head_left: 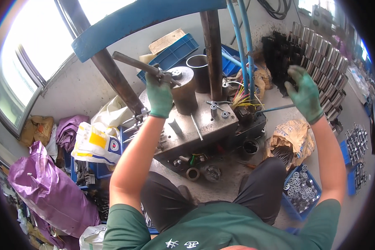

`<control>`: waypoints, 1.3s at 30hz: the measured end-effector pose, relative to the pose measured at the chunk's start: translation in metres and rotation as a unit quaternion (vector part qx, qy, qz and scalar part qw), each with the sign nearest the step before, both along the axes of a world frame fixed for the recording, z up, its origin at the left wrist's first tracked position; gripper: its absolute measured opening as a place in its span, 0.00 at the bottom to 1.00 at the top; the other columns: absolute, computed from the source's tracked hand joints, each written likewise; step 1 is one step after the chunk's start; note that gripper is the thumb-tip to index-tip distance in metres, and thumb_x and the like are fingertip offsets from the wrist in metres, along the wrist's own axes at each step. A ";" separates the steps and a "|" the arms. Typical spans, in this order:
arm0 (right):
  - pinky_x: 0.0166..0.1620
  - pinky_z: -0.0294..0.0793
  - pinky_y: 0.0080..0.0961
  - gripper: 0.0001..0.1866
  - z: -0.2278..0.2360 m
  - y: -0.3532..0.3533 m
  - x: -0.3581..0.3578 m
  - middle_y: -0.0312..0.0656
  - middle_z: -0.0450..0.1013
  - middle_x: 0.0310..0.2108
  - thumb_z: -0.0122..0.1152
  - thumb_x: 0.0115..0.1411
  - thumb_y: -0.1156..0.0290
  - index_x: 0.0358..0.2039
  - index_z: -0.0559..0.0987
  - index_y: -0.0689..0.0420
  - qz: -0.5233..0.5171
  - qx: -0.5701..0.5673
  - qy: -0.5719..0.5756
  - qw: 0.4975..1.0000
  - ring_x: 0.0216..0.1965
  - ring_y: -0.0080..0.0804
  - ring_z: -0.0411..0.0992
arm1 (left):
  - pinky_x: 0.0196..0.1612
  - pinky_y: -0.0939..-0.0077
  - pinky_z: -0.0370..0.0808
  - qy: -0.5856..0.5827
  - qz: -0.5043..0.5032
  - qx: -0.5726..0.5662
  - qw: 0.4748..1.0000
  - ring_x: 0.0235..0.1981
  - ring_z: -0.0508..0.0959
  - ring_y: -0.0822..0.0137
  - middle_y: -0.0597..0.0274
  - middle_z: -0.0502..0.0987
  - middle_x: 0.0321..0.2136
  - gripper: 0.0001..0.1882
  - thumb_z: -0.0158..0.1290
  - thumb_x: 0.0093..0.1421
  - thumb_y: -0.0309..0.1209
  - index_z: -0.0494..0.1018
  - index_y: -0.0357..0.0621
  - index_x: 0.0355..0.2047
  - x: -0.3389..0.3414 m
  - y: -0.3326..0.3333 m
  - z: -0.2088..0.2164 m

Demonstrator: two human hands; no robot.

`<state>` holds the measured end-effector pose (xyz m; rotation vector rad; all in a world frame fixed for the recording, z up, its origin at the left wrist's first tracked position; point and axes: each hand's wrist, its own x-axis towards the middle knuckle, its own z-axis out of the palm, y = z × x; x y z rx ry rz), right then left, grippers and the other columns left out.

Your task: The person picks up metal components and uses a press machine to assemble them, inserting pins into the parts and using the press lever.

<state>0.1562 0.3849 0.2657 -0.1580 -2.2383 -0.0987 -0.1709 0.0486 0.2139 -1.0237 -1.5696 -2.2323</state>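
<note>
My left hand [158,96], in a green glove, is closed round a dark metal rod [133,61]. The rod slants from the upper left down to the top of an upright steel cylinder [184,93]. A small spoked metal ring [176,72] lies on that cylinder, close to my fingers. The cylinder stands on a thick steel block [212,125]. Off to the right my right hand [306,96], also gloved in green, is raised with thumb and fingers apart and nothing visible between them. Behind it are a black object [279,54] and stacked shiny metal tubes [321,54].
A blue press beam [146,25] and steel columns [212,54] frame the block. Metal rings fill a blue crate [301,191] by my right knee. A paper sack of rods [293,139] stands beyond it. Purple sacks [50,187] lie at the left. Wires [242,99] bunch beside the block.
</note>
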 end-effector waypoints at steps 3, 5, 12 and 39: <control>0.55 0.82 0.39 0.30 0.015 0.014 -0.041 0.50 0.77 0.57 0.67 0.67 0.50 0.61 0.77 0.56 -0.029 -0.049 0.006 0.998 0.54 0.49 0.79 | 0.39 0.69 0.88 -0.024 0.044 0.005 0.999 0.37 0.82 0.66 0.60 0.72 0.40 0.17 0.50 0.69 0.13 0.63 0.43 0.53 -0.053 0.018 0.012; 0.56 0.81 0.39 0.34 0.026 0.020 -0.053 0.51 0.78 0.56 0.63 0.67 0.41 0.60 0.79 0.58 -0.074 -0.072 -0.016 0.994 0.54 0.49 0.79 | 0.36 0.69 0.87 -0.027 0.075 -0.017 0.997 0.35 0.83 0.64 0.58 0.75 0.38 0.16 0.50 0.68 0.13 0.62 0.43 0.51 -0.069 0.034 0.021; 0.57 0.78 0.42 0.28 0.038 0.023 -0.070 0.52 0.81 0.50 0.61 0.68 0.46 0.52 0.84 0.60 -0.143 -0.126 -0.145 0.971 0.51 0.51 0.79 | 0.31 0.72 0.84 -0.082 0.073 -0.100 0.989 0.32 0.83 0.65 0.56 0.77 0.36 0.15 0.51 0.67 0.13 0.65 0.42 0.50 -0.098 0.048 0.023; 0.48 0.81 0.46 0.14 -0.083 -0.068 0.124 0.54 0.82 0.36 0.60 0.57 0.65 0.36 0.88 0.59 -0.037 -0.271 -0.404 0.873 0.39 0.54 0.82 | 0.40 0.63 0.79 0.042 0.198 -0.263 0.943 0.31 0.83 0.55 0.51 0.83 0.32 0.10 0.56 0.73 0.35 0.77 0.42 0.48 -0.092 0.056 -0.004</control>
